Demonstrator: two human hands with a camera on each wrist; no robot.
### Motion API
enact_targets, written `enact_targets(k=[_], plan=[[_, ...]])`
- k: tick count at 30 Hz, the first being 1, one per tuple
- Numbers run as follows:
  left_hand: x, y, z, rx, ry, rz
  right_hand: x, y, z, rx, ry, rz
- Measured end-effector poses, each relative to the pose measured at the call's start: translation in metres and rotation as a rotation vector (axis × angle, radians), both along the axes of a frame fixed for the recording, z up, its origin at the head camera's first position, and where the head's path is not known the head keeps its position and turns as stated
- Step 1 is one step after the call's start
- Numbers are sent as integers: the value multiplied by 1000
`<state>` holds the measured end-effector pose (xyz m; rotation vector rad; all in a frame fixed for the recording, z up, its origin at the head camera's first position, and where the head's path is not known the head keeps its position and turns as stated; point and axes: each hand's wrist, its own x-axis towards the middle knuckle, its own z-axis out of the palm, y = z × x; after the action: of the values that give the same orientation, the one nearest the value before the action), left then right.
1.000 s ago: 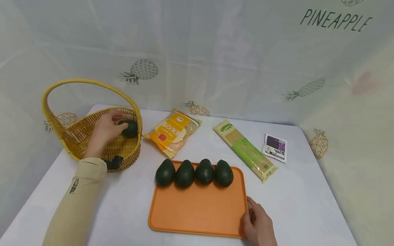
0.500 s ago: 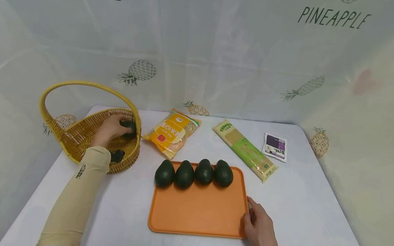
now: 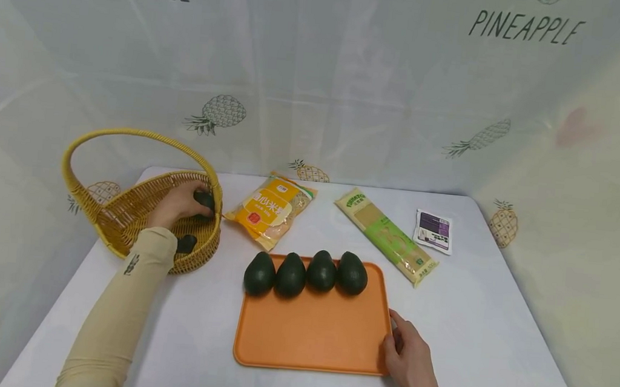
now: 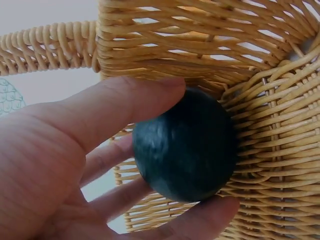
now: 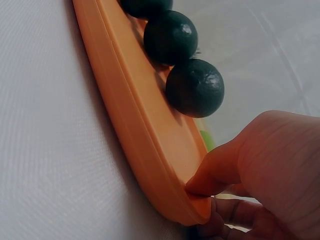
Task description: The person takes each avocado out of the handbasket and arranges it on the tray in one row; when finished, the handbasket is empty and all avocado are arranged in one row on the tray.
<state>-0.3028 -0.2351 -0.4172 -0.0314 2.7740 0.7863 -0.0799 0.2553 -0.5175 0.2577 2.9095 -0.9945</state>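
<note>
My left hand (image 3: 177, 202) reaches down into a yellow wicker basket (image 3: 117, 209) with a tall arched handle. Its thumb and fingers curl round a dark green avocado (image 4: 187, 145), which lies against the woven wall in the left wrist view. On the right, my other hand (image 3: 409, 353) pinches the right rim of an orange tray (image 3: 312, 333); the right wrist view shows the thumb over the inner side of the rim and fingers outside it. Several avocados (image 3: 291, 274) stand side by side in a row along the tray's far edge.
Behind the tray lie a yellow bag of grain (image 3: 271, 210), a long green noodle pack (image 3: 385, 236) and a small white-and-purple sachet (image 3: 434, 231). A pineapple-print cloth (image 3: 361, 100) hangs behind the white table (image 3: 469, 327). A small black device (image 3: 186, 244) sits at my left wrist.
My left hand has moved slightly forward and right within the basket and closed round the avocado there. The right hand and the tray stay in place.
</note>
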Motion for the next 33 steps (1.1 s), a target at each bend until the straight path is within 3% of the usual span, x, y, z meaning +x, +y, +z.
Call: enact_targets(k=[10,21,25,30,33], plan=[[0,-3,-8,15,30,14,1,0,-2,8,36,10],[-1,-6,-14,53,38,-3,0,-1,-1,12,17,5],[-4,-12,-21,139,11,6,1,-1,-2,12,20,6],[-5,-18,-24,295,-27,69,1,-1,-2,14,24,8],[-5,-18,-25,324,-20,99,1,-1,-1,14,20,5]])
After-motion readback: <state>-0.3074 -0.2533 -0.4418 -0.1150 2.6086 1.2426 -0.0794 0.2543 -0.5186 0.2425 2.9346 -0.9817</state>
